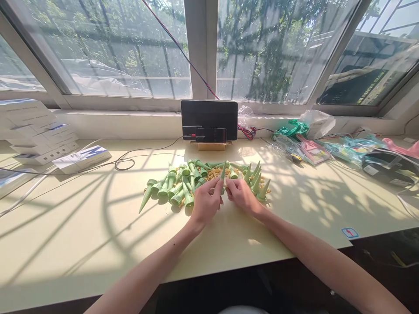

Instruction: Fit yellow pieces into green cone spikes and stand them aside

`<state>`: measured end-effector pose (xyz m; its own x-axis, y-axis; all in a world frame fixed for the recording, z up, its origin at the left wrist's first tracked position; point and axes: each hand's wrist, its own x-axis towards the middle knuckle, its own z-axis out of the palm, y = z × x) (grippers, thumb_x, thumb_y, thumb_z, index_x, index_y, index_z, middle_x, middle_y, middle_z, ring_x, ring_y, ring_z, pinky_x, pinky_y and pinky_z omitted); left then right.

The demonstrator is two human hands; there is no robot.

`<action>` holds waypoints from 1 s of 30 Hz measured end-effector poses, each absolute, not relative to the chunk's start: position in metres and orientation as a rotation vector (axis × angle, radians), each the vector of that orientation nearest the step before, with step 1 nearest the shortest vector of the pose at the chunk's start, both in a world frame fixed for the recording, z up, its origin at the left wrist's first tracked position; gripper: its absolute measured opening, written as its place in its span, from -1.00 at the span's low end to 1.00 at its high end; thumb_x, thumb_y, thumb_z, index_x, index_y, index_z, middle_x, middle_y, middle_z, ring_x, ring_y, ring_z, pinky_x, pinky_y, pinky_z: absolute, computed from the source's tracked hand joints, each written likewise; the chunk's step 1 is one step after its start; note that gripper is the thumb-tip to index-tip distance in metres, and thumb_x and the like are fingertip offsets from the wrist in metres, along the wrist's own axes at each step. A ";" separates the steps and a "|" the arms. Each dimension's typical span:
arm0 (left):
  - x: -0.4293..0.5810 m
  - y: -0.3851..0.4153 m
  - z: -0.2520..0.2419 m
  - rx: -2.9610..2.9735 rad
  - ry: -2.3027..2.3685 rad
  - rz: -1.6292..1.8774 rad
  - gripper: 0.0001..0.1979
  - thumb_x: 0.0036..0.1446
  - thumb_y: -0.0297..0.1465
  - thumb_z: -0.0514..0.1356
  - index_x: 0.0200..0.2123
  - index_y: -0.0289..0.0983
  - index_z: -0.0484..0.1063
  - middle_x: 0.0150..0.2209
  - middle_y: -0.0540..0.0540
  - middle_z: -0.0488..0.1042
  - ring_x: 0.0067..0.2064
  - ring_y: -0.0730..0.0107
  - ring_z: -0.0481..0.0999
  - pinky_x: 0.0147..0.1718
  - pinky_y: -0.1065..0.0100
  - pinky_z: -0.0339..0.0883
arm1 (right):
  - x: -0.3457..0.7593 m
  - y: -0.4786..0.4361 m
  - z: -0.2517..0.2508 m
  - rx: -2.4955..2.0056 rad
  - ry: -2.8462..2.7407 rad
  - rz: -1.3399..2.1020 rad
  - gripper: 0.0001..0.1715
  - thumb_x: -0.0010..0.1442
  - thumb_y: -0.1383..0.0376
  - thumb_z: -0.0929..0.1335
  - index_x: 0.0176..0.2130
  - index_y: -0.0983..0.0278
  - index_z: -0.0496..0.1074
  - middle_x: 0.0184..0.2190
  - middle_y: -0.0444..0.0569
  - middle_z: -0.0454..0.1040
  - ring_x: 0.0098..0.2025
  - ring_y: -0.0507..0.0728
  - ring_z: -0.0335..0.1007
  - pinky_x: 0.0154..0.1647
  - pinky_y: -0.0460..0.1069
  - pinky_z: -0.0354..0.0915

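Note:
A heap of green cone-shaped plastic spikes (178, 185) lies on the pale table (81, 235), mixed with small tan pieces (212, 173). My left hand (204, 204) is closed round one green spike (222, 179), holding it tip up. My right hand (242, 195) is pinched against the base of that same spike, fingers together; whether it holds a small piece is hidden. Both hands rest at the near edge of the heap.
A dark tablet (209, 118) and a phone (211, 135) stand on a wooden holder by the window sill. Stacked boxes (36, 133) and cables (124, 163) lie at left. Plastic bags and coloured packets (310, 146) sit at right, with a dark device (389, 165) beyond.

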<state>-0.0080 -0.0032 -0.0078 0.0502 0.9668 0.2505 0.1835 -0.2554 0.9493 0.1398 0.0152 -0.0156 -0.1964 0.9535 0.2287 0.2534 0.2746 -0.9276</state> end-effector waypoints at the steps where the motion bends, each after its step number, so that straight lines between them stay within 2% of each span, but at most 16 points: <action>1: -0.008 -0.004 -0.006 1.537 1.195 1.268 -0.59 0.29 -0.06 0.20 -0.19 -0.27 0.67 -0.57 -0.01 0.46 -0.67 0.45 0.42 -0.69 0.43 0.26 | 0.140 0.015 -0.016 -1.141 -1.692 0.866 -0.39 0.42 0.07 0.18 -0.64 0.16 0.11 -0.71 -0.16 0.12 -0.62 0.03 -0.02 -0.56 -0.02 0.01; 5: -0.008 -0.004 -0.002 1.435 1.132 1.196 -0.55 0.32 -0.05 0.17 -0.41 -0.27 0.59 -0.76 0.04 0.32 -0.77 0.52 0.25 -0.69 0.45 0.16 | 0.143 0.014 -0.014 -1.089 -1.811 0.551 -0.44 0.43 0.05 0.17 -0.57 0.17 0.18 -0.66 -0.12 0.23 -0.58 0.06 0.06 -0.47 0.02 0.06; 9: -0.008 -0.002 -0.002 1.282 1.060 1.120 -0.47 0.27 0.00 0.20 -0.59 -0.27 0.42 -0.80 0.00 0.29 -0.80 0.53 0.17 -0.75 0.45 0.02 | 0.149 0.015 -0.011 -1.030 -1.941 0.440 -0.48 0.44 0.08 0.17 -0.53 0.18 0.21 -0.63 -0.13 0.25 -0.57 0.05 0.05 -0.44 0.00 0.05; 12: -0.008 -0.001 -0.004 1.237 1.047 1.098 -0.43 0.24 0.03 0.21 -0.63 -0.26 0.38 -0.82 0.01 0.25 -0.81 0.53 0.15 -0.77 0.45 -0.03 | 0.151 0.015 -0.010 -1.015 -2.007 0.415 -0.49 0.45 0.12 0.16 -0.52 0.19 0.23 -0.62 -0.14 0.24 -0.57 0.04 0.04 -0.43 -0.01 0.04; 18: -0.009 -0.003 -0.001 1.307 1.030 1.175 -0.55 0.27 -0.03 0.23 -0.46 -0.29 0.54 -0.76 0.04 0.30 -0.77 0.55 0.20 -0.73 0.46 0.06 | 0.147 0.015 -0.011 -1.021 -1.913 0.457 -0.51 0.44 0.13 0.17 -0.52 0.17 0.15 -0.64 -0.15 0.19 -0.58 0.05 0.04 -0.45 0.00 0.02; 21: -0.008 -0.004 0.001 1.361 1.017 1.238 -0.56 0.25 -0.01 0.26 -0.35 -0.30 0.62 -0.64 0.02 0.39 -0.73 0.54 0.29 -0.73 0.44 0.14 | 0.144 0.014 -0.009 -1.026 -1.838 0.546 -0.47 0.44 0.08 0.19 -0.54 0.17 0.15 -0.65 -0.12 0.19 -0.58 0.07 0.04 -0.46 0.03 0.03; 26: -0.006 -0.003 -0.003 1.363 1.023 1.332 -0.51 0.16 0.01 0.34 -0.16 -0.32 0.65 -0.43 -0.05 0.51 -0.62 0.49 0.45 -0.67 0.41 0.36 | 0.142 0.013 -0.007 -1.047 -1.658 0.940 -0.35 0.41 -0.05 0.23 -0.63 0.13 0.10 -0.70 -0.13 0.07 -0.61 0.07 -0.05 -0.55 0.03 -0.04; 30: -0.004 0.000 -0.008 1.403 0.989 1.400 -0.55 0.16 -0.03 0.35 -0.14 -0.31 0.66 -0.24 -0.13 0.57 -0.54 0.49 0.51 -0.59 0.37 0.48 | 0.141 0.016 -0.008 -0.973 -1.470 1.311 -0.34 0.35 -0.05 0.26 -0.66 0.14 0.05 -0.71 -0.20 -0.03 -0.65 0.01 -0.16 -0.59 -0.01 -0.12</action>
